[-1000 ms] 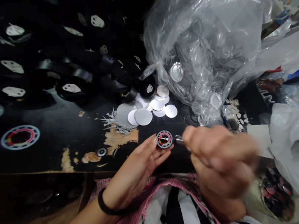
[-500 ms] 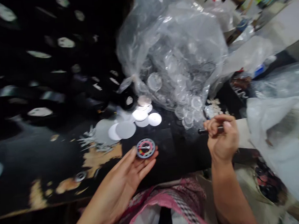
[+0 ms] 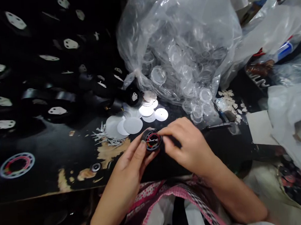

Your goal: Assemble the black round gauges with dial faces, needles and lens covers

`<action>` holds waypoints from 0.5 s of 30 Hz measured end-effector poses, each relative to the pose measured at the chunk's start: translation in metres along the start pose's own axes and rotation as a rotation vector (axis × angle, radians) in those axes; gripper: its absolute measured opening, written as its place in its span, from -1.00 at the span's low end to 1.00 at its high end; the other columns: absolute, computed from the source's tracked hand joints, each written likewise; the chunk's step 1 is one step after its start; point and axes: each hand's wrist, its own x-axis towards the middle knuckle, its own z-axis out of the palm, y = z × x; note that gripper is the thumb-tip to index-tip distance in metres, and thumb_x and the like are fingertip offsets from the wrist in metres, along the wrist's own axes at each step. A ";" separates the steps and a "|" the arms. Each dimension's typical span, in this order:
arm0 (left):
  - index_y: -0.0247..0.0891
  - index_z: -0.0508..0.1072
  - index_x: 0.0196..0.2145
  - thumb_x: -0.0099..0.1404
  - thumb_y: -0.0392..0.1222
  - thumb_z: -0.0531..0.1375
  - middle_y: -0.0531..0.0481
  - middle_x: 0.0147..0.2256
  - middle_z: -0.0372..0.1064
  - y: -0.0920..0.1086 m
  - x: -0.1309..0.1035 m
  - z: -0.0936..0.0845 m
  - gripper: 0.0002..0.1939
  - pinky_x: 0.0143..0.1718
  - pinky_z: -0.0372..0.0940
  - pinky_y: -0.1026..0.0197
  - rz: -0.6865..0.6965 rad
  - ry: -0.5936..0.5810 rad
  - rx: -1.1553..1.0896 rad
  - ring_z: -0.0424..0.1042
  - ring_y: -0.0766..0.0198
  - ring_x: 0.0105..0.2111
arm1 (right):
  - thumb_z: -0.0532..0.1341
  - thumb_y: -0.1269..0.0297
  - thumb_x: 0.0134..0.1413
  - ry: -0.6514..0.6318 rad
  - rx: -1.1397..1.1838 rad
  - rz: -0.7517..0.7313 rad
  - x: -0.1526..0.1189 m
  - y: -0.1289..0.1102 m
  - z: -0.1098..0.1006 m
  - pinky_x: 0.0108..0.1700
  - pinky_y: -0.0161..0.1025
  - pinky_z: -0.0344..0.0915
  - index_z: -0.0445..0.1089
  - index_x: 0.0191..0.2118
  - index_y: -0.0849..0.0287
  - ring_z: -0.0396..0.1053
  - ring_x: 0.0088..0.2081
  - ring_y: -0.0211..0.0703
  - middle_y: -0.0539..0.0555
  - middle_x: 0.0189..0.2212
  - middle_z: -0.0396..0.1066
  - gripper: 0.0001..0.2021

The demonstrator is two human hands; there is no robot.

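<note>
My left hand [image 3: 134, 157] grips a small round dial gauge [image 3: 153, 140], its face up, with a black, red and yellow scale and a pale pointer. At the gauge's right rim, the bent index finger of my right hand [image 3: 185, 146] touches it, the thumb close by. A thin dark pen-like tool [image 3: 219, 126] lies on the table to the right. Beyond the gauge are white and grey discs [image 3: 133, 125] and a heap of thin pale pointers [image 3: 102, 137]. A loose printed dial ring [image 3: 17, 165] lies at the far left.
A large plastic bag [image 3: 186, 25] spills clear round covers [image 3: 196, 111] onto the black table. Black round housings with white plates [image 3: 57, 110] crowd the left back. Small pale pieces [image 3: 228, 99] and a white card [image 3: 261, 127] lie right, beside a white bag [image 3: 291, 117].
My right hand has put down the dark tool and moved left to the gauge. My left hand now holds the gauge more upright between its fingers. The view has shifted.
</note>
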 end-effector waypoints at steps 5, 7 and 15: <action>-0.03 0.57 0.04 0.25 -0.02 0.37 -0.01 0.21 0.41 -0.002 0.005 -0.014 -0.61 0.18 0.33 0.11 0.048 -0.024 0.101 0.31 -0.02 0.25 | 0.13 0.39 0.29 -0.176 -0.201 -0.126 0.018 -0.003 0.029 -0.22 -0.12 0.19 0.43 -0.26 0.23 0.28 -0.29 -0.07 0.12 -0.35 0.47 -0.86; -0.05 0.57 0.04 0.23 -0.04 0.39 -0.01 0.22 0.40 -0.002 0.007 -0.016 -0.60 0.22 0.28 0.12 0.057 -0.028 0.111 0.30 -0.01 0.26 | 0.11 0.42 0.27 -0.156 -0.260 -0.173 0.020 -0.001 0.032 -0.25 -0.13 0.15 0.42 -0.30 0.23 0.24 -0.32 -0.07 0.11 -0.39 0.44 -0.84; 0.02 0.63 -0.10 0.27 -0.02 0.34 0.07 0.13 0.49 -0.001 0.001 -0.014 -0.77 0.27 0.23 0.11 -0.006 0.074 0.052 0.25 -0.02 0.29 | 0.18 0.40 0.18 -0.179 -0.182 0.053 0.031 -0.017 0.037 -0.24 -0.19 0.19 0.42 -0.33 0.20 0.33 -0.33 -0.14 0.04 -0.40 0.45 -0.91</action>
